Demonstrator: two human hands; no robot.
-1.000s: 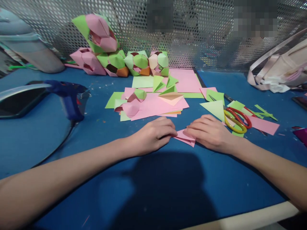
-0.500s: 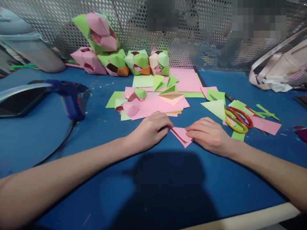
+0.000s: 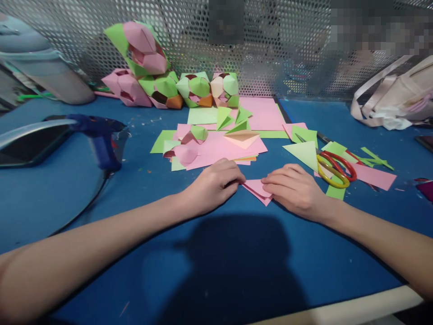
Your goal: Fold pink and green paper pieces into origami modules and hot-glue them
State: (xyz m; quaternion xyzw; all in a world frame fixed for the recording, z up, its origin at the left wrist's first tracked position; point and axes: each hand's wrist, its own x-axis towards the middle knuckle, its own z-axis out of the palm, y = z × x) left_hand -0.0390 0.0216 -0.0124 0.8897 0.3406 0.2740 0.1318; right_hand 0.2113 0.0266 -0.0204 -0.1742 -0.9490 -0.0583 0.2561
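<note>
A small folded pink paper triangle [image 3: 257, 188] lies on the blue table [image 3: 219, 262] between my hands. My left hand [image 3: 214, 184] has its fingers curled and pinches the paper's left tip. Fingers together, my right hand [image 3: 296, 189] presses down on the right side of the paper. Just beyond my hands lies a pile of pink and green sheets [image 3: 219, 146] with folded triangles on it.
Folded pink-and-green paper balls [image 3: 162, 74] stand at the back against a perforated metal screen. A blue glue gun [image 3: 101, 137] with its cord sits left. Red-and-yellow scissors [image 3: 334, 168] lie right among paper scraps. A pale bag [image 3: 395, 101] sits at the far right.
The pink paper has been turned and pressed a little; its lower corner moved up slightly. Both hands stayed nearly in place on it.
</note>
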